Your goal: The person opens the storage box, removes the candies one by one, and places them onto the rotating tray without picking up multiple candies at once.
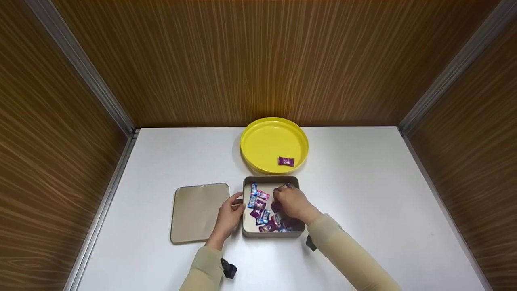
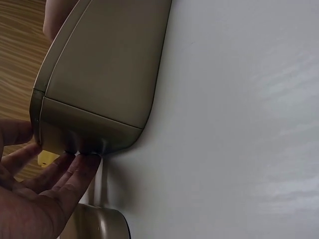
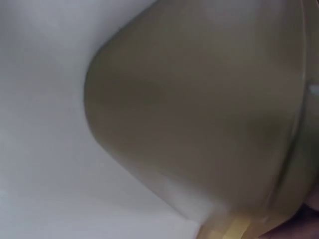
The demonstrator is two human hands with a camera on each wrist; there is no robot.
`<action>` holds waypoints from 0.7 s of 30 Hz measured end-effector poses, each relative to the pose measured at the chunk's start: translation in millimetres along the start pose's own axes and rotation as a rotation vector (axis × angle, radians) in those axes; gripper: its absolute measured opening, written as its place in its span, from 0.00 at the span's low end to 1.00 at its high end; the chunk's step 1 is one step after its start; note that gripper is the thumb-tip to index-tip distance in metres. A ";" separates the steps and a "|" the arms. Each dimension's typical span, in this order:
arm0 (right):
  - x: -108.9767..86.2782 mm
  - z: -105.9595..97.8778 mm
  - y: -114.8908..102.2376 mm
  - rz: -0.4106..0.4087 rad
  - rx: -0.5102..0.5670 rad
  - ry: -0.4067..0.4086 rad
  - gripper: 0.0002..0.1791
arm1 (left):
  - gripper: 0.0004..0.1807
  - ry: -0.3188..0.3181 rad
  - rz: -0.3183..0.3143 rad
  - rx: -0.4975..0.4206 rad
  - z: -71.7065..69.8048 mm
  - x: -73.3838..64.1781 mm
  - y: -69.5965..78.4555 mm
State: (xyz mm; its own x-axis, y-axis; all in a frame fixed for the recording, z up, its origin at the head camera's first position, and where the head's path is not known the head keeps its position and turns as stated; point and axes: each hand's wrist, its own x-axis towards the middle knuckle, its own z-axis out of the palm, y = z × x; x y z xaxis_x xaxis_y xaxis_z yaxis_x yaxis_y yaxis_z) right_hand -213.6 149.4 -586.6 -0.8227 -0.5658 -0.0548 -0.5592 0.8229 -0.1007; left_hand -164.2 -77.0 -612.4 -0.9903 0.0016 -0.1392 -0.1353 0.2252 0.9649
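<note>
An uncovered beige rectangular tin (image 1: 272, 235) holds several small wrapped candies (image 1: 259, 208) in purple, blue and pink. My right hand (image 1: 291, 201) reaches down into the tin's right half, among the candies. Its fingertips are hidden, so whether they pinch a candy cannot be seen. At the tin's left wall, my left hand (image 1: 229, 218) touches the side with its fingertips. The left wrist view shows those fingers (image 2: 75, 174) extended against the tin's end wall (image 2: 89, 129). In the right wrist view the tin's outer wall (image 3: 199, 109) fills most of the picture.
Behind the tin stands a round yellow tray (image 1: 270, 141) with one purple candy (image 1: 286, 161) on it. A flat beige lid (image 1: 200, 214) lies left of the tin. Wood-patterned panels (image 1: 266, 60) enclose the white table (image 1: 363, 182) at the back and both sides.
</note>
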 end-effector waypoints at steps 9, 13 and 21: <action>-4.5 -5.8 0.5 0.081 0.132 -0.122 0.09 | 0.24 -0.021 -0.004 -0.002 0.6 -0.3 -1.3; -7.0 -9.9 1.8 0.073 0.225 -0.111 0.11 | 0.24 -0.033 -0.001 0.003 0.8 0.3 -1.7; -9.9 -19.0 4.5 0.073 0.381 -0.096 0.13 | 0.25 -0.056 0.004 0.018 0.1 0.2 -1.7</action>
State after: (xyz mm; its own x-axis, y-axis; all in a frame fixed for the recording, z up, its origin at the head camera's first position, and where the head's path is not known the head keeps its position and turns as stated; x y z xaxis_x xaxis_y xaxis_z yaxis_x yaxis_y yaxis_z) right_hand -209.9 159.7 -567.6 -0.8356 -0.5235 -0.1665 -0.4065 0.7931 -0.4536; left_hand -164.2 -77.4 -614.0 -0.9873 0.0572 -0.1481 -0.1302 0.2427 0.9613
